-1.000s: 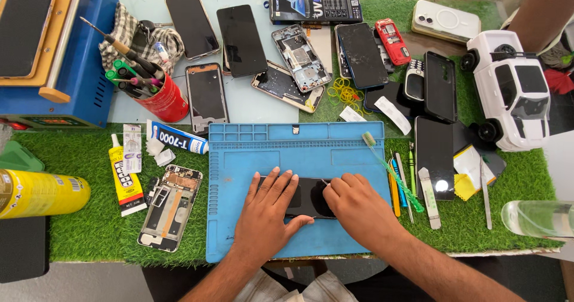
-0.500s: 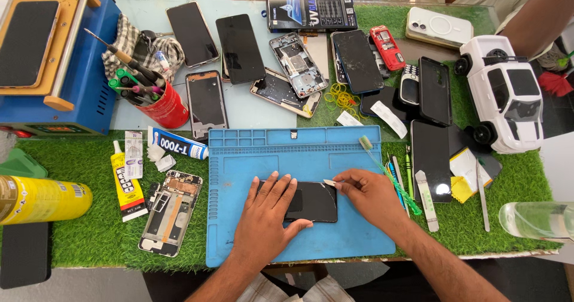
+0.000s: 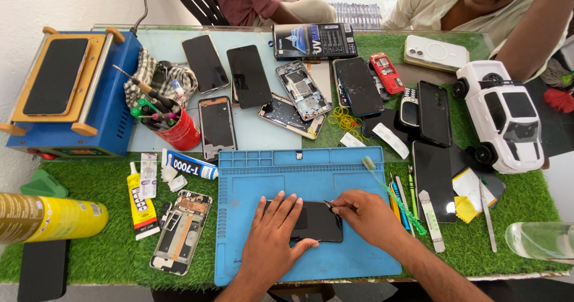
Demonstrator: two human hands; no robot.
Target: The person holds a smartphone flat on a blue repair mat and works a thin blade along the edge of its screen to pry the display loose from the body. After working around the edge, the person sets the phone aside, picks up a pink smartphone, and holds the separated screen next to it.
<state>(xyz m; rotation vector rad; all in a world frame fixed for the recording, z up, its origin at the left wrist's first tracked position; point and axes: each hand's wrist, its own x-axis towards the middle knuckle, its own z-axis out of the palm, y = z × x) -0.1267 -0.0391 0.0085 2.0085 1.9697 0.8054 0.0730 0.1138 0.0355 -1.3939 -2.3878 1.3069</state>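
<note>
A black phone (image 3: pixel 318 221) lies flat on the blue repair mat (image 3: pixel 299 176) near the table's front edge. My left hand (image 3: pixel 275 239) rests on the phone's left part with fingers spread, pressing it down. My right hand (image 3: pixel 365 216) pinches a thin metal tool (image 3: pixel 329 204) whose tip touches the phone's upper right edge.
An opened phone frame (image 3: pixel 179 233), glue tubes (image 3: pixel 188 164) and a yellow spray can (image 3: pixel 51 218) lie left of the mat. A red cup of tools (image 3: pixel 173 129), a blue separator machine (image 3: pixel 66 93), several phones, a white toy car (image 3: pixel 502 117) and a toothbrush (image 3: pixel 391 194) surround it. Two people sit across.
My right hand has slid from the phone's middle to its upper right edge with the thin tool. My left hand stays on the phone. The view shifted slightly.
</note>
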